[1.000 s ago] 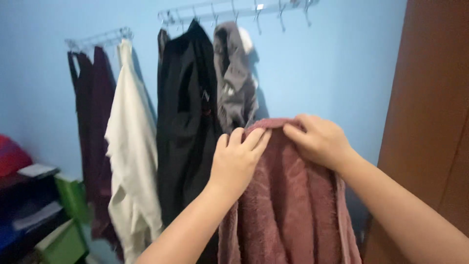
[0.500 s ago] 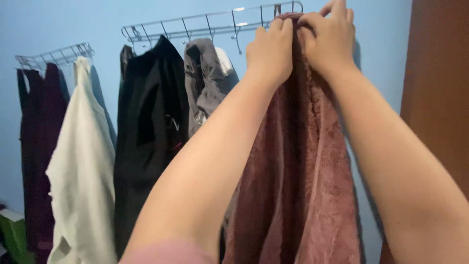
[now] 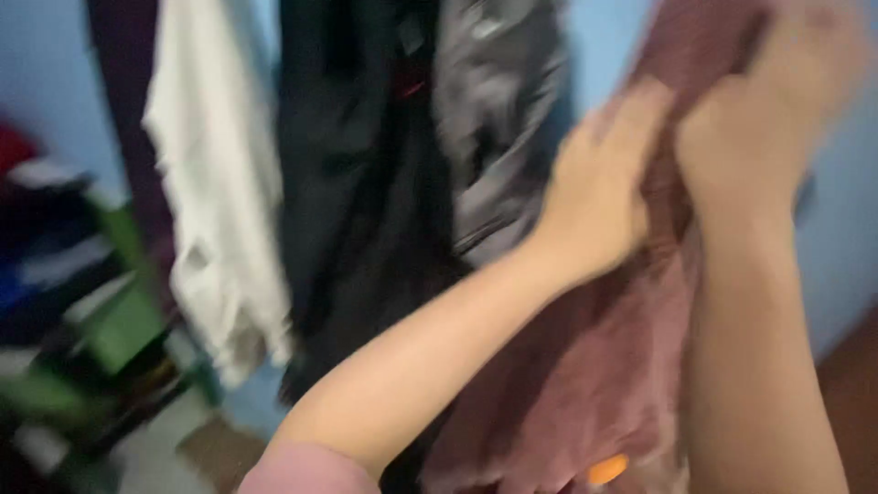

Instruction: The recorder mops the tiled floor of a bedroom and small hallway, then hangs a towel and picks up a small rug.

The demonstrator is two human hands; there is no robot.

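Both hands, left hand (image 3: 599, 197) and right hand (image 3: 764, 119), clutch the hanging maroon towel (image 3: 585, 366) beside dark garments (image 3: 366, 183).

Pretty cramped up here tbh. Both hands, left hand (image 3: 599, 197) and right hand (image 3: 754, 119), are pressed into the maroon towel (image 3: 594, 366), which hangs against the blue wall (image 3: 841, 229) and fills most of the right side. Just left of it the grey garment (image 3: 498, 119) and black garment (image 3: 352, 183) hang packed together w/ no gap between them, then the white garment (image 3: 219, 183) and a dark purple one (image 3: 123, 110). Only open wall is a strip right of the towel. Low left is blocked by green bins and dark shelves (image 3: 82, 311), all blurry. Some bare floor (image 3: 174, 448) shows below the clothes.
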